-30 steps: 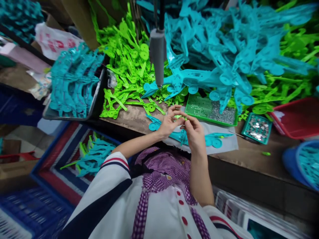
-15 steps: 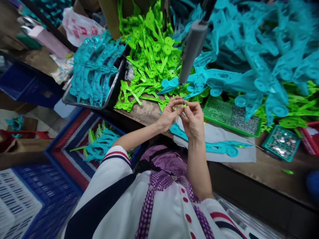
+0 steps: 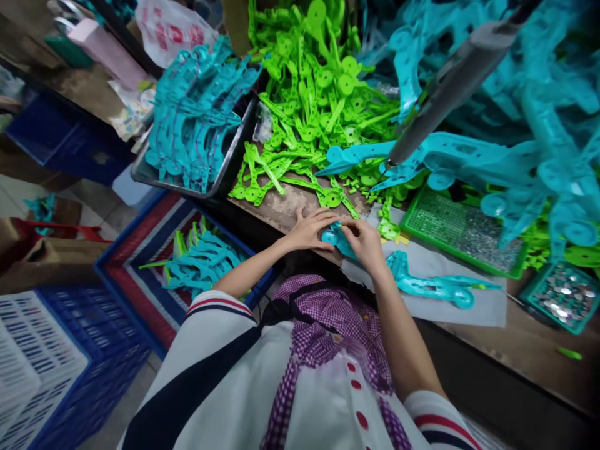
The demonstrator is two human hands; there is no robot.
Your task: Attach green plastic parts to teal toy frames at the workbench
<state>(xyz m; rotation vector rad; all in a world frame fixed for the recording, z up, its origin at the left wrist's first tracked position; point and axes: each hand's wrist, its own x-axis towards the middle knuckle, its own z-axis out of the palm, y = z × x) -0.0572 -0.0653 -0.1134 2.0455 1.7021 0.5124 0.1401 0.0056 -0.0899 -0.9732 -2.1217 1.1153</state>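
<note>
A turquoise plastic part (image 3: 332, 236) lies at the bench edge between my hands, its round end showing. My left hand (image 3: 310, 230) steadies that end, fingers stretched over the far side and thumb on the near side. Over the same part, my right hand (image 3: 364, 242) has thumb and fingertips brought together in a pinch; whatever is in them is hidden. Right of my right wrist, another stretch of turquoise plastic (image 3: 429, 285) rests on a white sheet (image 3: 482, 312); my forearm hides whether it joins the held part.
An electric screwdriver (image 3: 450, 94) hangs tilted over the bench. Green plastic parts (image 3: 304, 94) are heaped behind my hands, turquoise ones (image 3: 557, 125) at right. A green tray (image 3: 462, 240) and a small tray (image 3: 562, 297) hold metal pieces. A black tray (image 3: 218, 181) holds turquoise parts.
My hands were raised together around a tiny green piece; now they are lowered apart onto the turquoise part. The piece no longer shows. The view has shifted, and the screwdriver hangs more tilted.
</note>
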